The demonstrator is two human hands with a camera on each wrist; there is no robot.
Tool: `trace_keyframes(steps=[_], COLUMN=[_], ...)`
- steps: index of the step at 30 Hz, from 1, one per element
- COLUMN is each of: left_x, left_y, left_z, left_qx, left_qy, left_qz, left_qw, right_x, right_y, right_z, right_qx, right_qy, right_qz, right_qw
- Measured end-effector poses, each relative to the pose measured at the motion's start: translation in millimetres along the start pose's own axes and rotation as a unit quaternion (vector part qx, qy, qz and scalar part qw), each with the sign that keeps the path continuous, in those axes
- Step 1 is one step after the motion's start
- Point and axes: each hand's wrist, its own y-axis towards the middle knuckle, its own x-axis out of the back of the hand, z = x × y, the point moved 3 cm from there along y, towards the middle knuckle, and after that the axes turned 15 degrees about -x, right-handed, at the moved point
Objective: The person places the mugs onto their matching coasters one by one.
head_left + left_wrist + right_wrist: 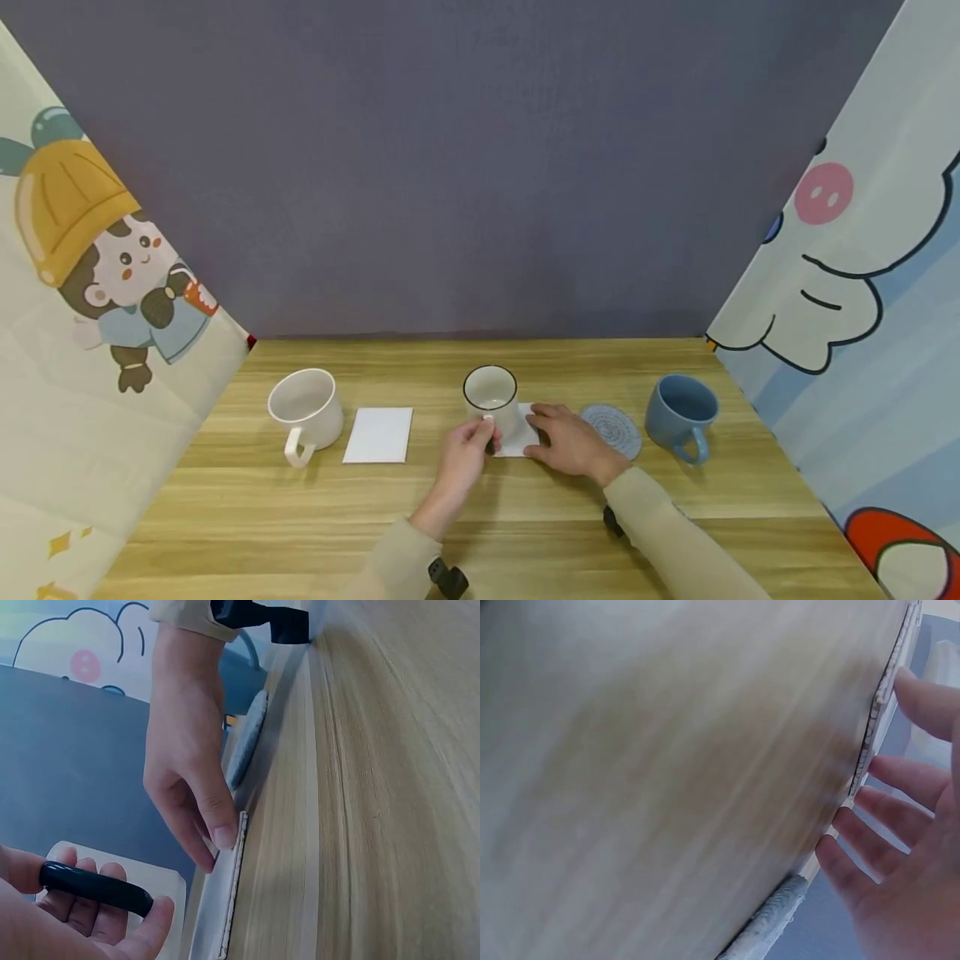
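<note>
My left hand (461,457) grips the black handle (96,888) of a white mug (491,388) with a dark rim. The mug stands upright over the left part of a white square coaster (516,448); whether its base touches the coaster is hidden. At the coaster's right side is my right hand (573,442), back of the hand up. Its thumb and fingertips touch the coaster's edge, with the fingers spread and fairly straight in the right wrist view. A round grey-blue coaster (615,429) lies just right of that hand.
On the right stands a blue mug (682,417), handle towards me. A wide white cup (307,408) sits at the left, beside another white square coaster (378,435). Behind the wooden table (247,508) rises a dark grey panel (480,183), with printed cloths at both sides.
</note>
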Motion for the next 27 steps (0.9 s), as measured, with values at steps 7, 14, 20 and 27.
trace_keyframes(steps=[7, 14, 20, 27], left_x=[-8.6, -15.8, -17.5, -22.3], left_y=[2.2, -1.4, -4.1, -5.6], left_z=[3.0, 6.6, 7.8, 1.5], left_qx=[-0.008, -0.011, -0.008, -0.009], left_qy=[0.0, -0.007, 0.022, 0.033], left_qz=[-0.005, 0.005, -0.005, -0.003], left_qw=[1.0, 0.9999, 0.9997, 0.9994], right_x=[2, 2, 1, 3], right_y=[0.1, 0.6, 0.9, 0.5], right_z=[0, 1, 0, 0], right_qx=[0.003, 0.005, -0.002, -0.004], right_qy=[0.005, 0.016, 0.028, 0.039], right_qz=[-0.002, -0.013, -0.014, -0.02], right_qw=[1.0, 0.9998, 0.9995, 0.999])
